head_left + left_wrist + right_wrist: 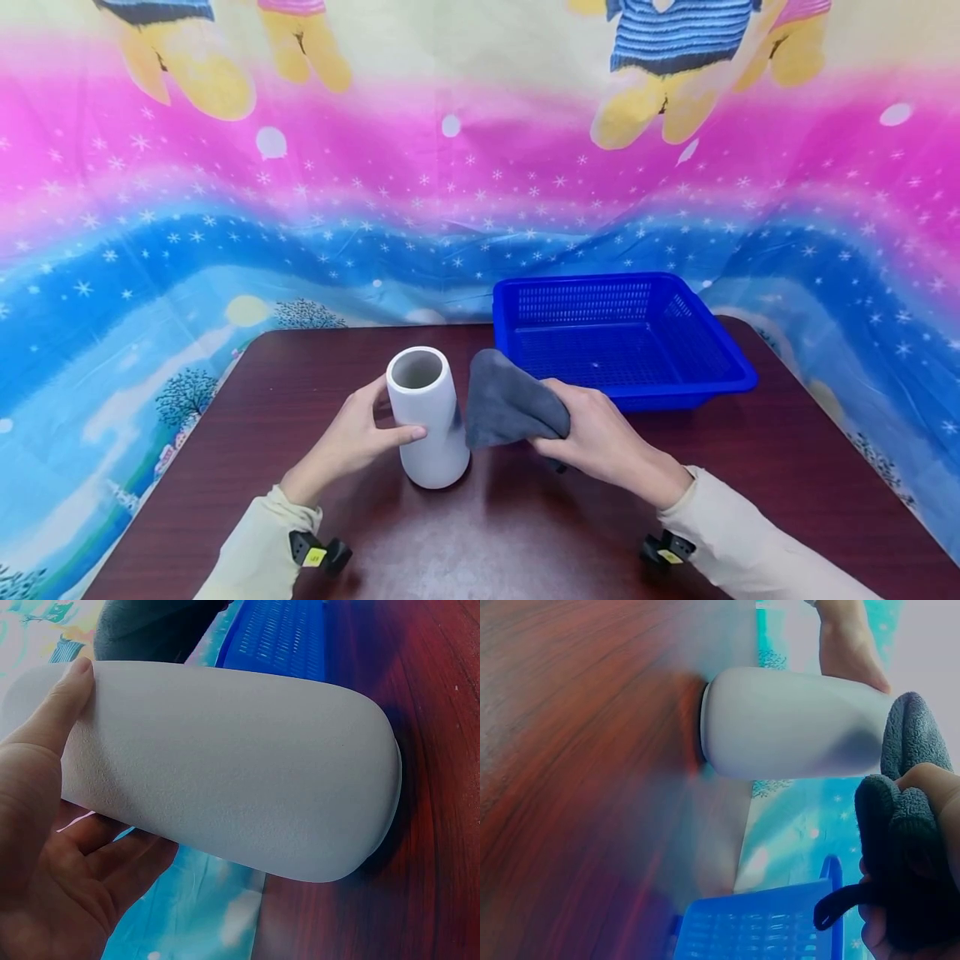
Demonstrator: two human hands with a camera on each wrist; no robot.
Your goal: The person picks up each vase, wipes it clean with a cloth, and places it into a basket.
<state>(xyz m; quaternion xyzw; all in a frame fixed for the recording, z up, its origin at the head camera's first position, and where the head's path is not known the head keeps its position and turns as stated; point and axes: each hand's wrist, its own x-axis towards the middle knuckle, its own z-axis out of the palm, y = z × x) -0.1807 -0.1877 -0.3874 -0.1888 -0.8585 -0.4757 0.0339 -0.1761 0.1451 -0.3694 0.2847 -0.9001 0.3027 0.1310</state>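
A tall white vase (427, 417) stands upright on the dark wooden table (525, 533), its open mouth facing up. My left hand (358, 433) grips its left side, thumb across the front; the left wrist view fills with the vase (232, 772) and my thumb. My right hand (592, 433) holds a bunched grey cloth (510, 404) just right of the vase, its edge touching or nearly touching the vase wall. In the right wrist view the cloth (907, 847) is clamped in my fingers beside the vase (795, 724).
A blue plastic mesh basket (738, 367) sits at the back right of the table, nothing in it. A colourful printed sheet (225, 208) hangs behind and drapes around the table's sides.
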